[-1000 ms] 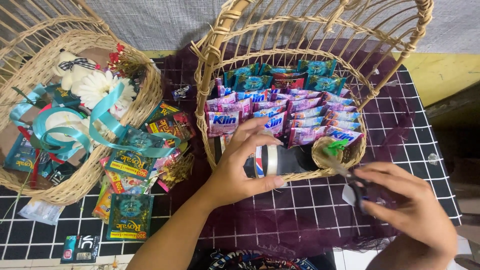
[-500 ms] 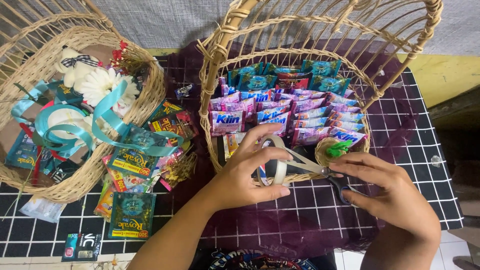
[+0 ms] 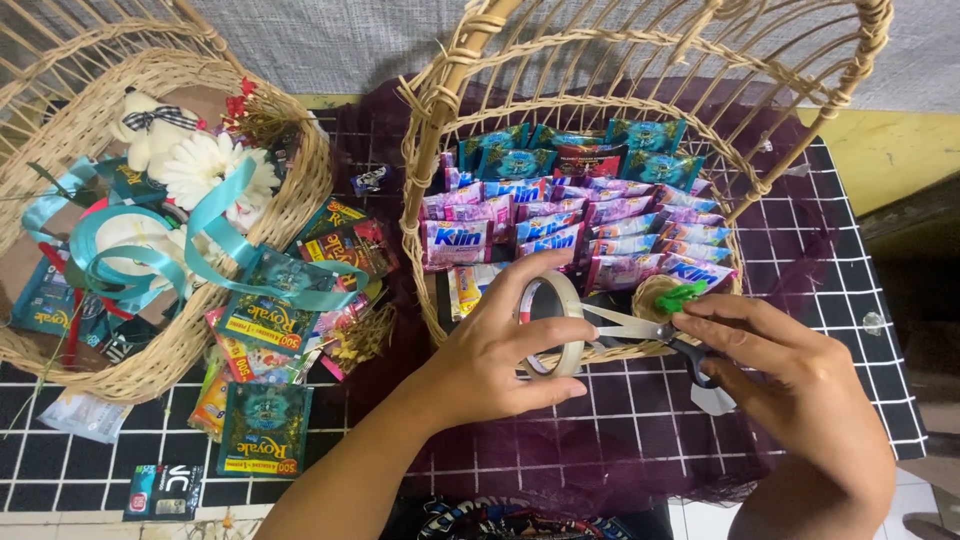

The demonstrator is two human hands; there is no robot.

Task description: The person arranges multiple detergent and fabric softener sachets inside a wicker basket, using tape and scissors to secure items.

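My left hand [image 3: 490,355] holds a roll of clear tape [image 3: 556,325] upright at the front rim of a wicker basket [image 3: 430,200]. My right hand [image 3: 790,385] grips black-handled scissors [image 3: 640,326], whose blades point left and touch the roll. Inside the basket, rows of purple, pink and teal sachets [image 3: 580,215] stand packed together. A green clip or tag [image 3: 681,296] sits at the basket rim just above my right hand.
A second wicker basket [image 3: 290,210] at the left holds a white flower, a teddy bear and teal ribbon [image 3: 210,235]. Loose sachets [image 3: 265,425] lie between the baskets on a black tiled table [image 3: 60,490]. Dark purple mesh cloth [image 3: 620,450] is spread under the right basket.
My left hand has turned the tape roll upright and lifted it slightly. My right hand moved up and left, bringing the scissors from the table's right side to the roll.
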